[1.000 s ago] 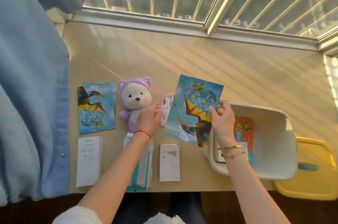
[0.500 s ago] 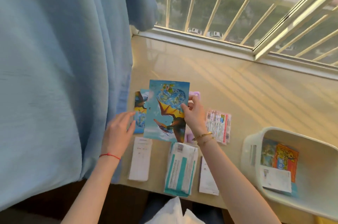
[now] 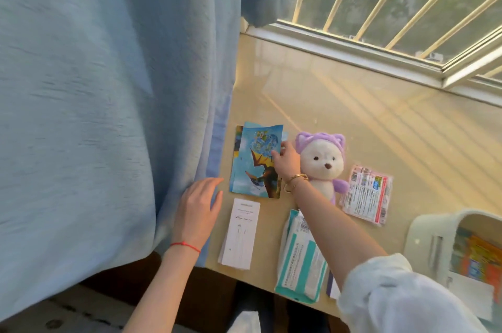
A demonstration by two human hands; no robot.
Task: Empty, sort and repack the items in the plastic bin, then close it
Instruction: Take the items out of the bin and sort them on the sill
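Laying a dinosaur card [image 3: 255, 164] on the bench's [image 3: 353, 120] left pile, the right hand [image 3: 288, 161] pinches its edge; left hand [image 3: 198, 207] hovers relaxed. Thin, light, bendable: best held by edges.

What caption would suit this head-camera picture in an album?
Right hand lays a dinosaur booklet on its twin beside a plush bear; left hand hovers open.

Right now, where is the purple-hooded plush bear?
In the head view the plush bear lies on the table just right of the right hand, between the dinosaur booklet and the pink-edged packet.
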